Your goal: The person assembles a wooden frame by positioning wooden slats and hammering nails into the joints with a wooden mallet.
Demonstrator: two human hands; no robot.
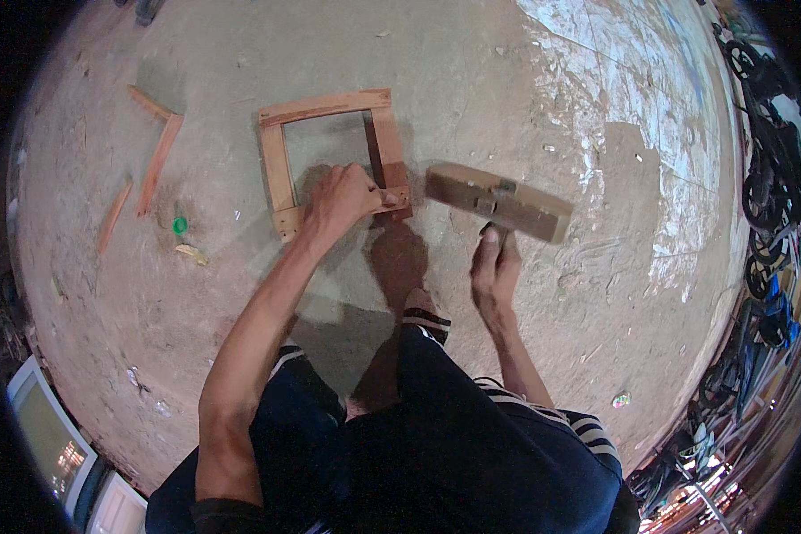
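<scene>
A small rectangular wooden frame [325, 106] lies on the floor in front of me, its corners lapped and dotted with small dark marks. My left hand [336, 198] is closed over its near rail, with the fingertips by the near right corner. The hand covers much of that rail, and whether anything small is pinched there is hidden. To the right, my right hand [495, 274] grips the handle of a wooden mallet [498, 203]. The mallet's long block head is raised, slightly blurred, and apart from the frame.
Thin wooden strips [158, 165] lie on the floor at the left, near a green ring-shaped piece [180, 225]. White patches mark the floor [587, 356] at the far right. Wheels [761, 191] and long rods crowd the right edge. A white-framed panel [53, 436] stands at lower left.
</scene>
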